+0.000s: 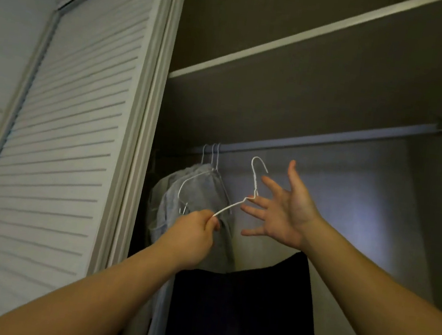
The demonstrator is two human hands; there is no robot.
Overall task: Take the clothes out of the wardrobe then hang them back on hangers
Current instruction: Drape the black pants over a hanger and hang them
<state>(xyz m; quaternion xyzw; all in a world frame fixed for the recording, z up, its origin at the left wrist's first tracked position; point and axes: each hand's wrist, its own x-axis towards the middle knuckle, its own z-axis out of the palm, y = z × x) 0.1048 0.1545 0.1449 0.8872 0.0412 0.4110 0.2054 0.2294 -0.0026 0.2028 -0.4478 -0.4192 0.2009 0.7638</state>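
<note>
My left hand (195,237) pinches one shoulder end of a white wire hanger (254,184), held up just below the wardrobe rail (330,138). The hanger's hook points up and is off the rail. A dark garment (240,310) hangs down under the hanger and my right wrist. With fingers spread, my right hand (282,212) touches the hanger's neck with its fingertips. Grey clothes (195,200) hang on several wire hangers at the rail's left end.
A white louvred door (58,132) stands open on the left. A shelf (301,41) runs above the rail. The rail's right stretch carries nothing, with the lit back wall (362,214) behind it.
</note>
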